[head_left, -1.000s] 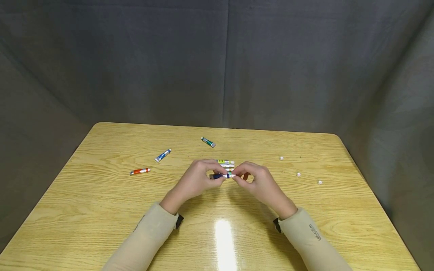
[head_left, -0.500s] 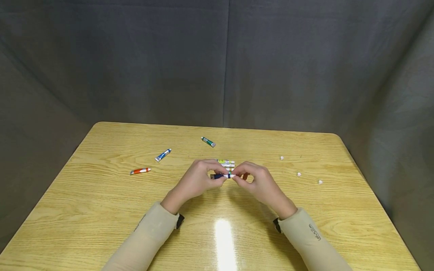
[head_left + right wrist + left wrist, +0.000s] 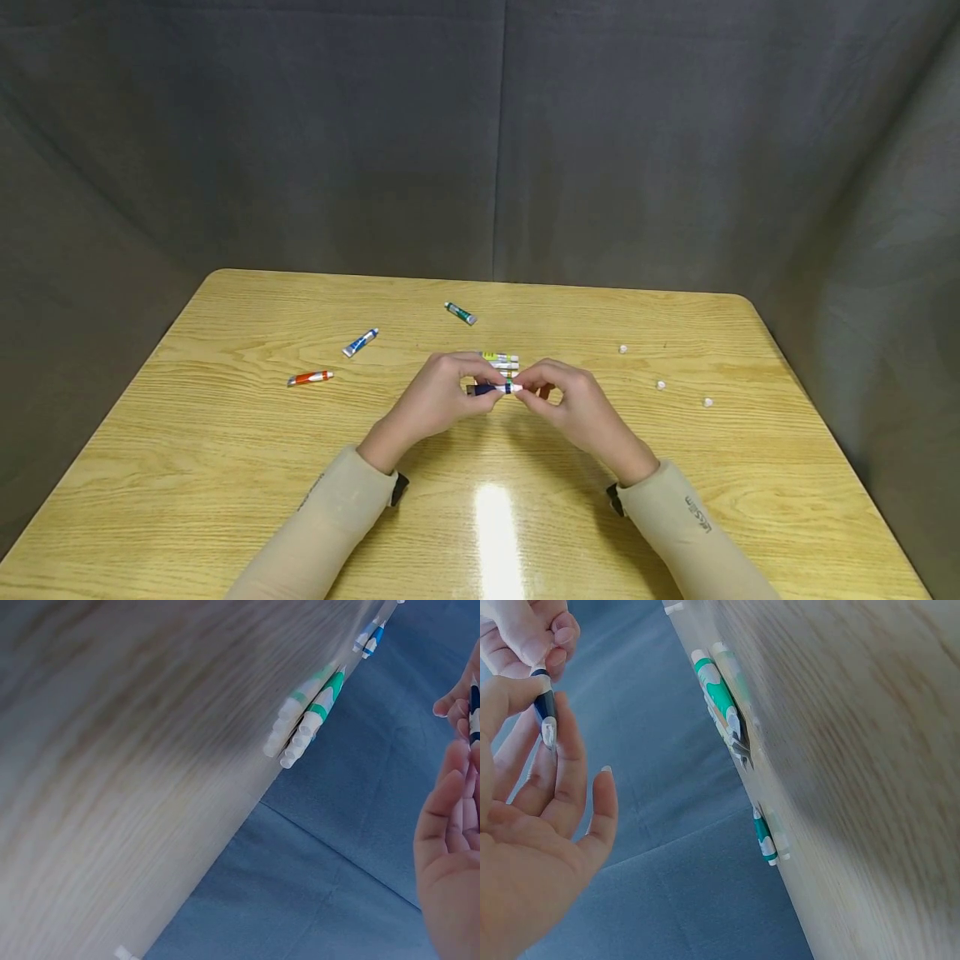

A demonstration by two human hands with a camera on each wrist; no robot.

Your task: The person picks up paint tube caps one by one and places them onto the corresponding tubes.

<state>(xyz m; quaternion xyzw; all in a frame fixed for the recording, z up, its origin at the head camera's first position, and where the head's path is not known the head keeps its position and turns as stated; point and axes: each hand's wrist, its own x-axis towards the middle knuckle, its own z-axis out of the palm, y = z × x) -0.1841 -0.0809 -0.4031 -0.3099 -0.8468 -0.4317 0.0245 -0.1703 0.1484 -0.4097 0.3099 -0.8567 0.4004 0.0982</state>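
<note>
A small dark blue paint tube [image 3: 483, 389] with a white neck end lies level between both hands. My left hand [image 3: 442, 392] pinches its body between thumb and fingers, the other fingers spread loosely in the left wrist view. At the white end, the thumb and index finger of my right hand [image 3: 566, 404] pinch the tip, and the fingertips cover part of it. Just beyond the hands lies a row of several paint tubes, among them a yellow-green tube [image 3: 501, 357] and a green tube [image 3: 718, 694]. The left hand hides part of this row in the head view.
Farther left on the wooden table [image 3: 225, 467] lie an orange-red tube [image 3: 310, 378] and a blue tube [image 3: 361, 342]. Behind the row is another green tube [image 3: 460, 313]. Small white caps [image 3: 660, 385] are scattered at the right. A dark curtain [image 3: 495, 142] hangs behind the table.
Both hands keep their hold on the dark blue paint tube. It has shifted very slightly to the right; the other tubes and the white caps lie as before.
</note>
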